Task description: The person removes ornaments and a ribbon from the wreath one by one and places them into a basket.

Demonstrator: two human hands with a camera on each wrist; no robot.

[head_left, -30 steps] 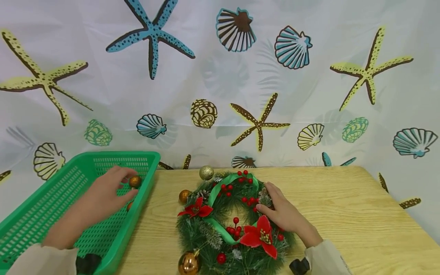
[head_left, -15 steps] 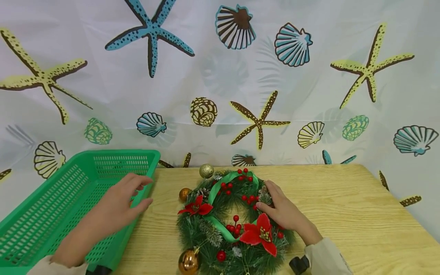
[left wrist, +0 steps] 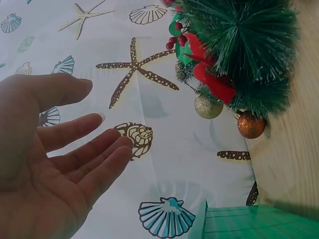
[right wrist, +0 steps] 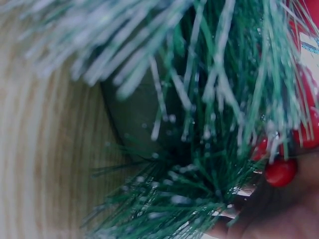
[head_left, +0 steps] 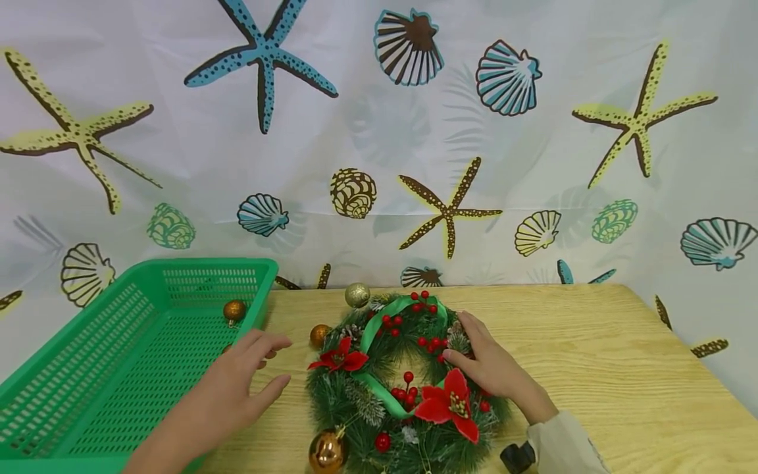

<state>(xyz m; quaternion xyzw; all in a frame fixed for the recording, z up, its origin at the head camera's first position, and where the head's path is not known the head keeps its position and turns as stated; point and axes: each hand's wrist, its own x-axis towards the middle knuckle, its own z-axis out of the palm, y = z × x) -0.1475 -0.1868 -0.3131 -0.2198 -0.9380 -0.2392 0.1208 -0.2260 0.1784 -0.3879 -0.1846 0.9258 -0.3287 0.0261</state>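
A green Christmas wreath [head_left: 331, 408] lies on the table, dressed with red berries, red poinsettias, a green ribbon and pine cones. My right hand [head_left: 488, 365] rests on its right side, thumb toward the centre, fingers along the outer edge. Needles hide part of that hand in the right wrist view. My left hand [head_left: 227, 388] hovers by the right wall of the green basket [head_left: 204, 271], fingers relaxed, thumb apart, holding nothing. Its empty palm [left wrist: 55, 204] shows in the left wrist view. An orange bauble [head_left: 234, 311] lies in the basket, with another partly hidden behind the hand.
Around the wreath's left side are a gold glitter bauble [head_left: 357, 295], an orange bauble [head_left: 320, 336] and a shiny copper bauble [head_left: 327, 451]. A wooden table [head_left: 604, 368] extends right. A shell-and-starfish curtain [head_left: 391, 131] hangs behind.
My left hand has come up out of the basket and moved right and nearer, toward the wreath, uncovering the orange bauble there. My right hand has stayed on the wreath.
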